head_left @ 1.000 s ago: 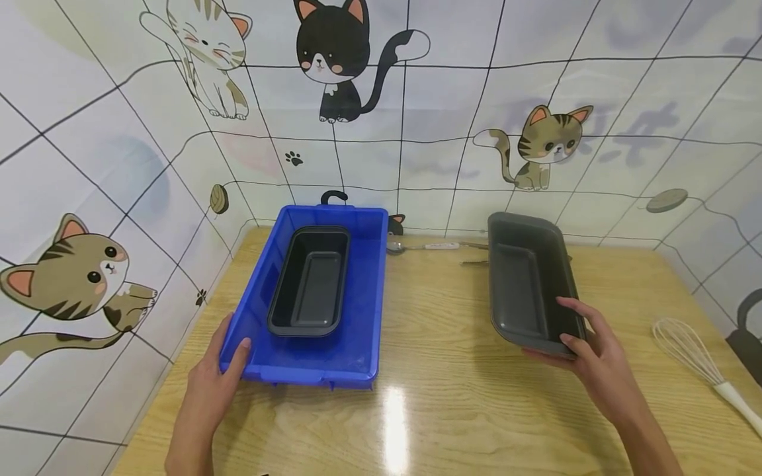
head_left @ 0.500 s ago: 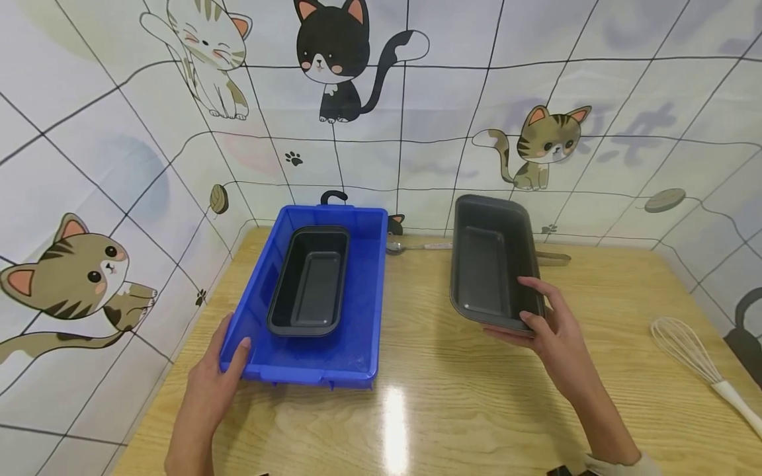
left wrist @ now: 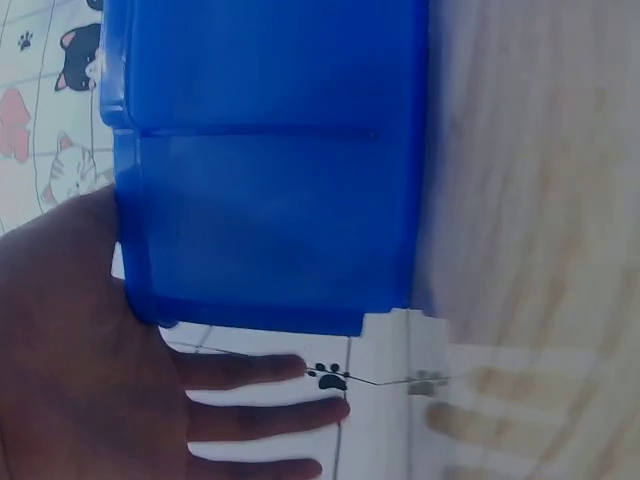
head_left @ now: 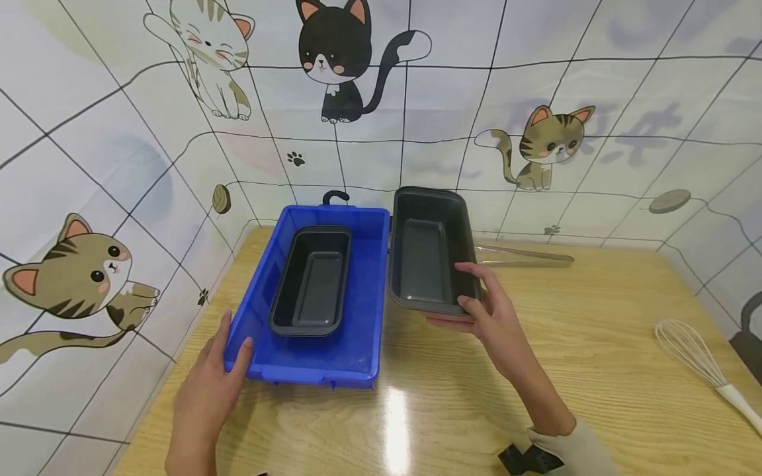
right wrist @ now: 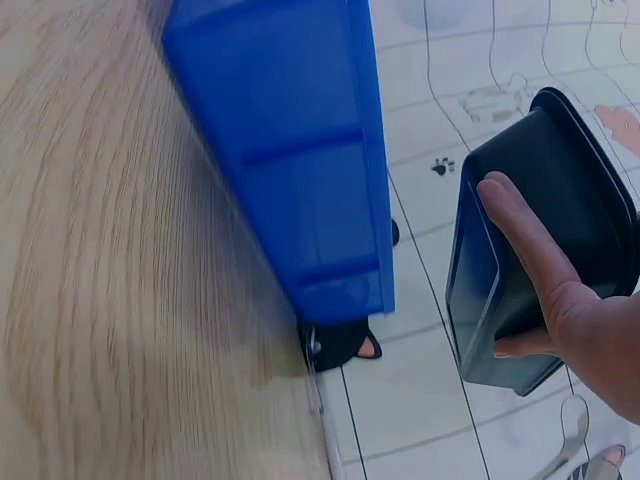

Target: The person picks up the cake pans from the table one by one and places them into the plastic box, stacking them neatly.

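Note:
My right hand (head_left: pixel 494 327) grips a dark grey loaf pan (head_left: pixel 421 261) by its near right corner, thumb and index finger on the inside. The pan is raised off the table, tilted, beside the right wall of a blue tray (head_left: pixel 361 317). In the right wrist view, fingers (right wrist: pixel 530 235) lie spread under this pan's base. A second dark loaf pan (head_left: pixel 314 287) lies inside the tray, toward its left. At the tray's near left corner rests my left hand (head_left: pixel 205 390), thumb at the rim. The left wrist view shows its other fingers (left wrist: pixel 265 415) straight, past the tray's end.
Metal tongs (head_left: pixel 526 256) lie along the back of the wooden table (head_left: pixel 452 403), partly behind the raised pan. A white-handled whisk (head_left: pixel 693 354) lies at the right, with a dark object (head_left: pixel 751 337) at the edge. Cat-printed sheeting covers the walls.
My right hand has carried the loaf pan leftward, from the table's right side to beside the tray. The tongs have come into sight; the spoon is now hidden. My left hand has stayed at the tray.

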A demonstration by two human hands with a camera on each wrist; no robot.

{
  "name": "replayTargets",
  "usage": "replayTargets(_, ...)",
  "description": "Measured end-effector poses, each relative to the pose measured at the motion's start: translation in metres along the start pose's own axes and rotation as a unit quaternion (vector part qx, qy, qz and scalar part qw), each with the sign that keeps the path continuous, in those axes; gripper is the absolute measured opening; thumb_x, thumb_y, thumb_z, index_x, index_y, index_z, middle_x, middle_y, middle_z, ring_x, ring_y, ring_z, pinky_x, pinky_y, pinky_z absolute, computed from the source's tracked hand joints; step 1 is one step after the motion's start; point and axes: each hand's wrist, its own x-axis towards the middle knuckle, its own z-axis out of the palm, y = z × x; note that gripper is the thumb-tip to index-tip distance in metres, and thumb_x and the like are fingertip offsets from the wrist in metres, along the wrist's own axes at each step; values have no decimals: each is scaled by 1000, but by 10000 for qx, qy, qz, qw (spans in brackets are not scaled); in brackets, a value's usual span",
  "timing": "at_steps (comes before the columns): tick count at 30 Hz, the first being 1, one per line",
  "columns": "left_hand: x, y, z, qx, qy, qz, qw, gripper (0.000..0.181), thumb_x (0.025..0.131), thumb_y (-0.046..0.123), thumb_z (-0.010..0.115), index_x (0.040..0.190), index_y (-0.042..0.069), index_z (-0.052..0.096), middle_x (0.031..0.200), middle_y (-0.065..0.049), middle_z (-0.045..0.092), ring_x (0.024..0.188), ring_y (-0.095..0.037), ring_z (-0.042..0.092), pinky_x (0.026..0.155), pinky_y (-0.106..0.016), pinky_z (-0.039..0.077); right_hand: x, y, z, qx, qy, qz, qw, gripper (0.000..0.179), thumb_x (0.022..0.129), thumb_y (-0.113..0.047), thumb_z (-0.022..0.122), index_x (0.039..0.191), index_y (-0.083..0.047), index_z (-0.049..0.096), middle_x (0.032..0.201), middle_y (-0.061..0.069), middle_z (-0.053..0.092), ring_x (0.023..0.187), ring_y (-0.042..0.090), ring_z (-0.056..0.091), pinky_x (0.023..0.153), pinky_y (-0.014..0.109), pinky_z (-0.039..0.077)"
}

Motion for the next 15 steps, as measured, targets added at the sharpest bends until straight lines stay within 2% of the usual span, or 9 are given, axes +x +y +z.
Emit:
replayTargets(4, -3, 3, -3, 363, 26, -58, 9993, 86, 112, 72, 22, 177, 25, -10, 175, -40, 13, 149, -72, 32, 115, -85, 36, 10, 3, 17, -47, -8, 203, 9998, 54, 111, 5, 35, 164, -1, 28, 159, 39, 36, 109, 27, 82, 95, 47, 66)
replayTargets(8, -5, 5, -4, 499, 36, -98, 9987, 87, 112, 73, 22, 177, 24, -10, 175, -41, 4, 154, -71, 23, 122, -87, 19, 20, 7, 33, -144, -87, 318, 9994, 56, 111, 3, 36, 166, -5, 28, 160, 34, 38, 113, 33, 81, 97, 51, 65)
replayTargets(11, -5, 6, -3, 538, 53, -73, 9985, 87, 112, 73, 23, 177, 24, -8, 176, -40, -2, 158, -70, 12, 123, -88, 4, 28, 12, 44, -106, -201, 372, 9991, 56, 111, 3, 35, 166, -4, 26, 155, 39, 46, 112, 44, 79, 98, 57, 63)
replayTargets(15, -5, 7, -2, 573, 104, -75, 9983, 87, 112, 72, 24, 178, 24, -6, 176, -39, -7, 159, -70, 1, 122, -88, -5, 35, 17, 61, -17, -342, 449, 9984, 57, 111, 2, 36, 166, -2, 24, 148, 42, 55, 112, 54, 76, 98, 60, 62)
